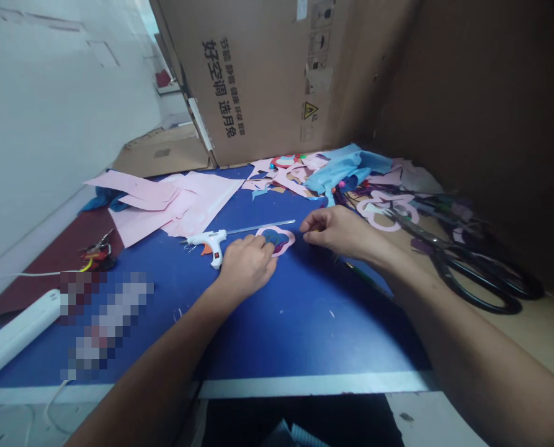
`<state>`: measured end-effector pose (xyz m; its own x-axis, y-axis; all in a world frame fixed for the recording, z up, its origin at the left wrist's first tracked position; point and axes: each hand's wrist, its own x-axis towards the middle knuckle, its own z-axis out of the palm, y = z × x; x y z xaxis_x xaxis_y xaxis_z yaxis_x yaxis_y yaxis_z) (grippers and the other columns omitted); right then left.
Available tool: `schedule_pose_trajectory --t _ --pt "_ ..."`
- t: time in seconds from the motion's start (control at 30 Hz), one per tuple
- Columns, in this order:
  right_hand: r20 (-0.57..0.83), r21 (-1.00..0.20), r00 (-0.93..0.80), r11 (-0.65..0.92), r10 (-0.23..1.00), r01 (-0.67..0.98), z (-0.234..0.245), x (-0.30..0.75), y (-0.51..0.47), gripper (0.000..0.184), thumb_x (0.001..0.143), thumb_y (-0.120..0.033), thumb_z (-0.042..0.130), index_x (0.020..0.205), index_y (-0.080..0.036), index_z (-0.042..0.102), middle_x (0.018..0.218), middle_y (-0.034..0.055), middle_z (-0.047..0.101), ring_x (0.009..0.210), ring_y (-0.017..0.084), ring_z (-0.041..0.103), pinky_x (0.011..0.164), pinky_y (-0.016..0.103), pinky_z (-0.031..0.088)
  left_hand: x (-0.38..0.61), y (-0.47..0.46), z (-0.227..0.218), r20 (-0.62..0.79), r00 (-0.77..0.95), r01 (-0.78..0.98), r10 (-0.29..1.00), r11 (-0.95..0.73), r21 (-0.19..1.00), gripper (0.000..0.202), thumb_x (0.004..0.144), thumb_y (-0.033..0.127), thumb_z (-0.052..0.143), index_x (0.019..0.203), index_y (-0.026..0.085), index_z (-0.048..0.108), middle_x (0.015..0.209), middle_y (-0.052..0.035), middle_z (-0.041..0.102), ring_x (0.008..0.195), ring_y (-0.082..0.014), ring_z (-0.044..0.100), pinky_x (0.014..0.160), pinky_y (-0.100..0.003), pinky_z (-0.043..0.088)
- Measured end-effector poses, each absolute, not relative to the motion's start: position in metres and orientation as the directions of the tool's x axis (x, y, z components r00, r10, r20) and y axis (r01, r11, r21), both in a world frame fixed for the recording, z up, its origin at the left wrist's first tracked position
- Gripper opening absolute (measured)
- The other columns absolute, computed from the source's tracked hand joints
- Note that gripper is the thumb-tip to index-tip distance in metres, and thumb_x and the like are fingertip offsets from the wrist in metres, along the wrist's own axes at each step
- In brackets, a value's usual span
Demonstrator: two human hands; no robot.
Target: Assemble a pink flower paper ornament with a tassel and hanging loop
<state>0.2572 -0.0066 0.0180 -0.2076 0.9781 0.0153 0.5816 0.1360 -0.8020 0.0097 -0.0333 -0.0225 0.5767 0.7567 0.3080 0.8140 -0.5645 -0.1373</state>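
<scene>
On the blue counter (304, 335), the left hand (247, 267) pins a pink paper cutout (277, 240) flat while the right hand (337, 233) pinches something small (314, 230).

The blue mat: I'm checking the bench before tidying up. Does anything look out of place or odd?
Yes. On the blue mat, a pixelated blur hides whatever lies beside the white power strip, so it can't be identified. The glue gun also lies on its side, and paper scraps are heaped at the far end.
</scene>
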Motion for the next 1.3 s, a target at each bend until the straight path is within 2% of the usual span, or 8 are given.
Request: schedule_pose_trajectory --t 0.2,0.47,0.7,0.93,1.0,1.13,1.23,1.3 --pt "-0.061 -0.846 -0.246 0.08 0.967 0.526 0.008 0.254 -0.002 0.012 0.074 -0.02 0.075 0.085 -0.02 0.079 0.068 -0.0038 0.071 0.06 0.013 0.058 0.057 0.025 0.041 0.014 -0.038 -0.021 0.302 0.542 0.838 0.784 -0.531 -0.124 0.031 0.099 0.048 0.076 0.103 0.017 0.08 0.101 -0.0139 0.077 0.093 -0.032 0.072 0.073 -0.04 0.051" --pt "-0.054 -0.908 -0.23 0.048 0.972 0.416 -0.01 0.252 0.005 0.014 0.074 -0.023 0.074 0.088 -0.019 0.077 0.071 -0.0026 0.071 0.06 0.012 0.057 0.057 0.024 0.04 0.014 -0.034 -0.02 0.306 0.49 0.871 0.816 -0.474 -0.13 0.024 0.102 0.041 0.071 0.105 0.019 0.079 0.103 -0.0137 0.078 0.095 -0.03 0.072 0.076 -0.038 0.051" --pt "-0.06 -0.902 -0.205 0.034 0.977 0.43 -0.021 0.255 0.011 0.018 0.076 -0.025 0.074 0.092 -0.02 0.077 0.07 -0.0029 0.07 0.058 0.012 0.055 0.055 0.025 0.038 0.015 -0.037 -0.009 0.095 0.465 0.882 0.88 -0.453 -0.126 0.033 0.11 0.04 0.055 0.113 0.019 0.08 0.12 -0.0143 0.077 0.11 -0.0318 0.07 0.087 -0.043 0.055" --pt "-0.07 -0.885 -0.18 0.022 0.981 0.465 -0.024 0.259 0.015 0.019 0.075 -0.029 0.075 0.091 -0.02 0.078 0.074 -0.0012 0.073 0.063 0.015 0.06 0.06 0.027 0.041 0.02 -0.039 0.005 0.082 0.418 0.907 0.905 -0.421 0.018 0.034 0.108 0.05 0.062 0.115 0.022 0.08 0.119 -0.0097 0.08 0.112 -0.0308 0.072 0.089 -0.042 0.056" --pt "-0.067 -0.889 -0.185 0.025 0.981 0.456 -0.025 0.259 0.016 0.019 0.075 -0.029 0.074 0.092 -0.02 0.078 0.074 -0.0011 0.073 0.063 0.015 0.06 0.061 0.028 0.042 0.014 -0.033 0.014 0.105 0.385 0.918 0.917 -0.393 0.06 0.029 0.109 0.044 0.06 0.115 0.023 0.079 0.118 -0.0083 0.08 0.112 -0.0283 0.072 0.092 -0.04 0.056" --pt "-0.061 -0.885 -0.191 0.036 0.98 0.465 -0.025 0.26 0.014 0.022 0.078 -0.033 0.073 0.094 -0.021 0.078 0.072 -0.0018 0.071 0.061 0.015 0.058 0.059 0.028 0.04 -0.022 -0.005 0.034 0.111 0.303 0.95 0.946 -0.31 0.048 0.024 0.105 0.03 0.061 0.119 0.024 0.079 0.124 -0.0084 0.079 0.121 -0.0291 0.069 0.1 -0.041 0.055" --pt "-0.057 -0.88 -0.197 0.044 0.979 0.473 -0.022 0.259 0.01 0.021 0.078 -0.034 0.072 0.094 -0.021 0.078 0.071 -0.002 0.071 0.06 0.015 0.058 0.058 0.028 0.039 -0.064 0.022 0.043 0.037 0.301 0.949 0.953 -0.303 0.092 0.03 0.098 0.025 0.065 0.124 0.025 0.079 0.132 -0.0079 0.078 0.128 -0.0292 0.066 0.107 -0.041 0.053" --pt "-0.062 -0.876 -0.196 0.041 0.979 0.481 -0.019 0.258 0.008 0.022 0.078 -0.034 0.072 0.094 -0.021 0.078 0.071 -0.0018 0.071 0.06 0.015 0.058 0.058 0.028 0.039 -0.086 0.037 0.044 -0.073 0.326 0.94 0.942 -0.316 0.127 0.031 0.093 0.027 0.069 0.121 0.025 0.08 0.129 -0.0077 0.08 0.123 -0.0286 0.069 0.106 -0.04 0.054"
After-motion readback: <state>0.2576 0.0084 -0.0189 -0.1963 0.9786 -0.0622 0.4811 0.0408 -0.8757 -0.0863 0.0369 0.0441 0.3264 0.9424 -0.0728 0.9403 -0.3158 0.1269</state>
